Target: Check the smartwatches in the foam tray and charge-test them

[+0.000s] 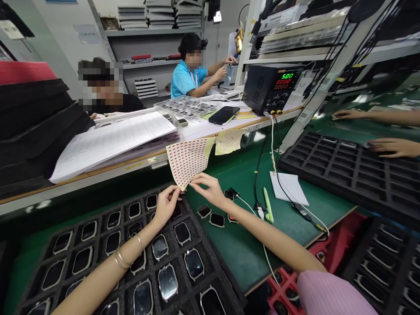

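Observation:
A sheet of small red arrow stickers [190,159] hangs from the edge of the raised shelf, its lower corner bent toward me. My left hand [168,203] pinches that lower corner between thumb and fingers. At the sheet's lower right edge, my right hand [210,189] has its thumb and fingertips closed together on the paper; whether a single sticker is between them is too small to tell. Below my left arm lies a black foam tray [219,258] whose compartments hold several watches, among them a smartwatch [168,282] with a silver frame.
Loose watches [217,220], a green pen [268,205], cables and a white paper pad [288,188] lie on the green bench [236,245]. A power supply [272,89] and a phone [224,115] sit on the shelf. Another person's hand [395,147] is over a foam tray [341,170] at right.

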`<state>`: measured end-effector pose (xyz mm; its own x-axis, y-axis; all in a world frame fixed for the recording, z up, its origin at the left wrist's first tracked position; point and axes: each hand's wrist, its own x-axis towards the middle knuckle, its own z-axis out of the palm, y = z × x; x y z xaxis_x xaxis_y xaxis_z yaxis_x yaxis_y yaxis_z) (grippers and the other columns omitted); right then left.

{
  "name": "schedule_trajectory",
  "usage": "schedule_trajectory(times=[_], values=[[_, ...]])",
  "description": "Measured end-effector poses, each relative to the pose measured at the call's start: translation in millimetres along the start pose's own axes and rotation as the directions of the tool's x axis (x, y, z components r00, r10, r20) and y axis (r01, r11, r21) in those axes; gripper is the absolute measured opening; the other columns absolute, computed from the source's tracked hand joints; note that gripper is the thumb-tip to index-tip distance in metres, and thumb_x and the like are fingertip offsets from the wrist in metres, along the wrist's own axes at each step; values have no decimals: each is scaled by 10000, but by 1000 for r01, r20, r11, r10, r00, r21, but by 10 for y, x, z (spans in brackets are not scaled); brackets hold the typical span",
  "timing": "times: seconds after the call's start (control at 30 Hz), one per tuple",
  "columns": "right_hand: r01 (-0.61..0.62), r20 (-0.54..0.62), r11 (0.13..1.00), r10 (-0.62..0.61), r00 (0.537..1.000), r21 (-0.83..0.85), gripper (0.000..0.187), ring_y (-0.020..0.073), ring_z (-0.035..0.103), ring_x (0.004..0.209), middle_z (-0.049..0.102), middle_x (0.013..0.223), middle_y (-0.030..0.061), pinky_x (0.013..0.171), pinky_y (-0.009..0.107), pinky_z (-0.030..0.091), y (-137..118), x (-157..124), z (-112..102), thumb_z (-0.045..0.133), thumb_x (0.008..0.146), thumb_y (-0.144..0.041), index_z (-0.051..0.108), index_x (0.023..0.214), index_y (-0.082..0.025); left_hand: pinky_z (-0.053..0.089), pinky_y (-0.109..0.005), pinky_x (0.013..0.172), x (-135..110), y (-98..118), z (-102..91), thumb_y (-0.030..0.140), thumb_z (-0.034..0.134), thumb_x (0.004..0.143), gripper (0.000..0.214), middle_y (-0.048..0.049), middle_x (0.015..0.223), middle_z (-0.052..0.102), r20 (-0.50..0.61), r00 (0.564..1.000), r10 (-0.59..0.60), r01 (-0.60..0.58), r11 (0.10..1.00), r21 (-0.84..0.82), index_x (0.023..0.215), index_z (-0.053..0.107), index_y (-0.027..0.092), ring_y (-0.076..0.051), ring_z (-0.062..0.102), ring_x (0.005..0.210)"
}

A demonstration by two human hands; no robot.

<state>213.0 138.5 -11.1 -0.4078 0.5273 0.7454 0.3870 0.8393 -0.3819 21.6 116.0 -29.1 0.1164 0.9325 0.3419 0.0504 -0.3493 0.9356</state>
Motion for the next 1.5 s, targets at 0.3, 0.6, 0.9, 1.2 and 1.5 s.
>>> schedule_trajectory(times=[0.3,0.6,0.9,1.2,1.5], values=[[188,424,955,-77,902,-227,346,171,457,695,560,787,73,638,303,318,23,-613,-43,387,1001,-220,610,746,-147,566,-242,552,1,-47,10,374,573,844,231,-57,821,674,16,998,-54,54,998,-10,830,666,163,-180,645,751],[185,425,968,-97,900,-170,266,172,534,722,598,782,67,662,300,381,-54,-620,-186,440,993,-273,669,921,-157,565,-241,545,5,-65,-9,371,542,863,230,-47,813,658,20,998,-54,53,998,20,857,657,173,-178,625,759],[24,121,993,-10,993,-113,163,212,578,879,615,921,87,780,354,497,-171,57,-80,491,965,-231,641,999,-178,557,-223,528,-11,-21,0,377,513,882,234,-32,801,646,51,999,-11,9,999,38,902,653,190,-176,627,765],[103,79,994,-101,992,-23,161,215,590,889,630,944,104,785,370,520,-123,97,102,517,948,-188,641,1046,-156,549,-229,546,-17,9,1,377,491,896,254,-33,797,634,50,996,67,-71,995,76,943,668,201,-165,608,722],[149,48,989,-149,988,-7,175,211,602,854,637,920,99,749,371,534,-81,76,93,486,958,-174,644,1035,-171,541,-256,566,-38,38,11,348,474,908,251,-58,842,637,71,990,120,-127,985,118,962,675,208,-188,610,752]])
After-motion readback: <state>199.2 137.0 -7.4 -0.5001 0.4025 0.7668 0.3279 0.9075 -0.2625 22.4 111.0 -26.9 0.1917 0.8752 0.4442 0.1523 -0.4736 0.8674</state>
